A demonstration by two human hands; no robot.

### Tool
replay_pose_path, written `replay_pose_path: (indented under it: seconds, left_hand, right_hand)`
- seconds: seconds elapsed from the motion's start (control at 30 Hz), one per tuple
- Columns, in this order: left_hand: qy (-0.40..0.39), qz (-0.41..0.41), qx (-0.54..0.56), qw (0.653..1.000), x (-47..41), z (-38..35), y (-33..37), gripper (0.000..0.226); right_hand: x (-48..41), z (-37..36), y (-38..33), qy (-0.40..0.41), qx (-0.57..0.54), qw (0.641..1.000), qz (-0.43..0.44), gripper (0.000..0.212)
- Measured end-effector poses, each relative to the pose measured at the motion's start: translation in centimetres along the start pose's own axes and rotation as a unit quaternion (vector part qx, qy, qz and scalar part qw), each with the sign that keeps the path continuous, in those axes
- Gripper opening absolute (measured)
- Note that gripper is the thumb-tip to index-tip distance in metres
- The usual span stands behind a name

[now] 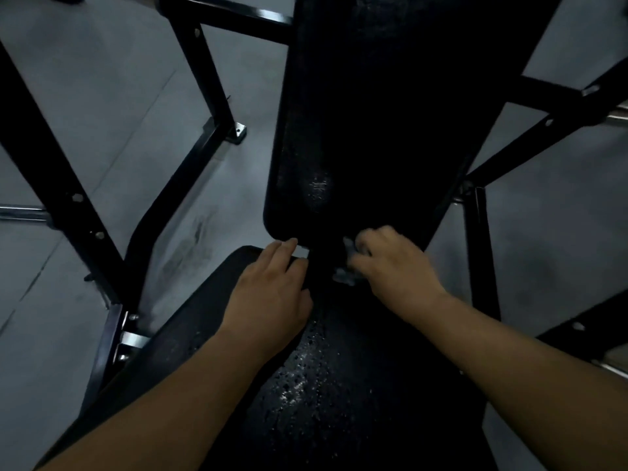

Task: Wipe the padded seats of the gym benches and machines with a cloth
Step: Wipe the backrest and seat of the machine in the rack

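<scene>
While the curled fingers [372, 240] of the right hand [397, 273] bunch a small grey cloth [345, 275], they press it into the dark gap where the seat pad [356, 419] meets the back pad [373, 113]. The cloth shows only as pale folds poking out from under the hand, and the hand itself is blurred, so how tightly it is held cannot be told. The left hand [272, 294] grips nothing. Its fingers lie straight and close together, the tips touch the lower corner of the back pad, and the palm rests flat on the far end of the seat pad, just beside the right hand. Both forearms reach forward over the seat pad, where a scatter of droplets [299, 382] glistens. A fainter wet patch [317, 188] shines on the back pad. Black frame bars [68, 185] stand to either side on a grey floor [102, 79].

By the look of it, the step in hand is wiping the joint between the two pads, with the left hand steadying the person. The wet marks suggest neither pad is finished. The next move calls for drawing the cloth out of the gap and sweeping it in broad strokes along the seat pad through the droplets. The left hand would need to lift clear so the strip beneath it gets wiped too.
</scene>
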State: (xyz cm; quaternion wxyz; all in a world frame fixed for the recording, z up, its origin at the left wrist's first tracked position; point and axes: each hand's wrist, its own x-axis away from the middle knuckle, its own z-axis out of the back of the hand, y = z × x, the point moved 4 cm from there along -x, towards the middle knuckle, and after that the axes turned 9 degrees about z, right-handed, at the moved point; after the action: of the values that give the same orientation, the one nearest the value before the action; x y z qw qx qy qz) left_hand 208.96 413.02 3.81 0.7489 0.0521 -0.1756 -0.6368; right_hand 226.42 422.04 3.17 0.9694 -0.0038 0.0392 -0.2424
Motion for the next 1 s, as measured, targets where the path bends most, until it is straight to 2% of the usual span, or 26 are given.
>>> replay_pose_path:
  seconds: [0.07,0.17,0.23,0.27,0.3,0.4,0.47,0.53,0.57,0.6,0.7,0.73,0.8,0.9,1.0]
  left_hand:
    - [-0.009,-0.01,0.006,1.0,-0.1,-0.2,0.8,0.045]
    - [-0.019,-0.021,0.002,1.0,0.0,-0.2,1.8,0.046]
    - [-0.021,-0.022,0.004,1.0,0.2,0.1,2.4,0.044]
    - [-0.023,-0.021,0.005,1.0,0.4,0.2,2.6,0.044]
    - [-0.023,-0.021,0.006,0.999,0.7,0.3,2.8,0.044]
    - [-0.035,-0.036,0.018,0.999,1.9,0.6,4.1,0.045]
    - [-0.06,-0.053,0.024,0.996,2.8,0.1,5.1,0.048]
    - [-0.08,-0.063,0.026,0.994,3.5,-0.8,5.9,0.051]
    - [-0.085,-0.061,0.028,0.994,3.8,-1.1,6.0,0.052]
    - [-0.087,-0.055,0.027,0.994,4.1,-1.4,5.9,0.052]
    - [-0.087,-0.041,0.007,0.995,4.6,-2.0,5.2,0.057]
    - [-0.087,-0.039,-0.002,0.995,4.8,-2.0,4.9,0.06]
    - [-0.095,-0.037,-0.016,0.995,5.2,-1.8,4.5,0.068]
    - [-0.119,-0.031,-0.029,0.992,5.7,-1.3,3.8,0.069]
    - [-0.131,-0.031,-0.034,0.99,6.5,-0.9,2.9,0.069]
  right_hand:
    - [4.2,0.1,1.7,-0.045,-0.007,0.998,-0.046,0.008]
    - [6.7,3.3,4.9,0.014,-0.037,0.977,-0.209,0.016]
    - [5.7,4.9,5.2,0.089,-0.132,0.946,-0.283,0.016]
    - [5.4,4.8,4.8,0.101,-0.185,0.929,-0.304,0.016]
    - [5.7,4.2,4.0,0.076,-0.229,0.917,-0.319,0.017]
    - [9.1,2.2,0.0,-0.073,-0.257,0.902,-0.339,0.017]
    - [10.7,3.2,-2.7,-0.057,-0.282,0.897,-0.337,0.022]
    - [10.7,3.7,-4.5,-0.038,-0.324,0.889,-0.32,0.046]
    - [10.2,3.1,-4.8,-0.05,-0.33,0.889,-0.313,0.058]
    - [9.5,2.1,-4.6,-0.071,-0.313,0.896,-0.307,0.061]
    - [6.9,-1.7,-2.1,-0.103,-0.221,0.902,-0.356,0.056]
    - [6.2,-2.0,-2.0,-0.091,-0.196,0.904,-0.368,0.056]
    - [5.7,-1.1,-3.6,-0.052,-0.195,0.925,-0.321,0.049]
    - [9.7,1.9,-7.6,-0.07,-0.298,0.927,-0.218,0.051]
    - [14.3,2.7,-6.0,-0.086,-0.253,0.934,-0.238,0.058]
